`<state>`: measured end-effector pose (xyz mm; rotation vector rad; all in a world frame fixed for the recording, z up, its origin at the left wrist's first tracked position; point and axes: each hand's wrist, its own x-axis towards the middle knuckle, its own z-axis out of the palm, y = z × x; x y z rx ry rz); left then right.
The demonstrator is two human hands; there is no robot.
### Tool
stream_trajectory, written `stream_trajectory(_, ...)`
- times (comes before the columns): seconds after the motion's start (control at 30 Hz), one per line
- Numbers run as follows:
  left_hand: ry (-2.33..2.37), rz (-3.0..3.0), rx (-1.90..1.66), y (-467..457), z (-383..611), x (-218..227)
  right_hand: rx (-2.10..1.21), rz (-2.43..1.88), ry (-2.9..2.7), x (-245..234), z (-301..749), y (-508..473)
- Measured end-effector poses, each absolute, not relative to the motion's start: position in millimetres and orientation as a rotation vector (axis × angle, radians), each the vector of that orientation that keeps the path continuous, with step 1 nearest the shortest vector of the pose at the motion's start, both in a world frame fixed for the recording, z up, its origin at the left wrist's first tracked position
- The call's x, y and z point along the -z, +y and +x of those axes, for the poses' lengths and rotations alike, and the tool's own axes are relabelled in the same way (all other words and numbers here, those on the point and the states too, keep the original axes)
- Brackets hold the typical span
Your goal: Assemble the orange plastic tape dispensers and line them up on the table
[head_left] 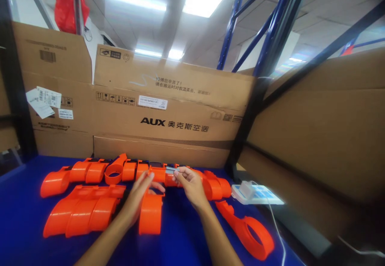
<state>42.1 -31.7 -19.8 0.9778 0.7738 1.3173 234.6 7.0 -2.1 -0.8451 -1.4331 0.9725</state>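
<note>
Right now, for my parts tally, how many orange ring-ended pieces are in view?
2. One ring-ended piece stands in the back row, left of the left hand; the other lies front right. Others may be hidden.

You have an orange curved plastic shell [150,216] lying lengthwise toward you, convex side up; a small silvery-grey piece [172,170] sits just beyond its far end.
</note>
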Motion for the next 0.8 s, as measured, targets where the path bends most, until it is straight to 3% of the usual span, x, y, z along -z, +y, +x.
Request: stream_trajectory(0.8,0.826,0.991,-1.424,-28,38,17,-0.833,-0.817,-1.404,6,223,1)
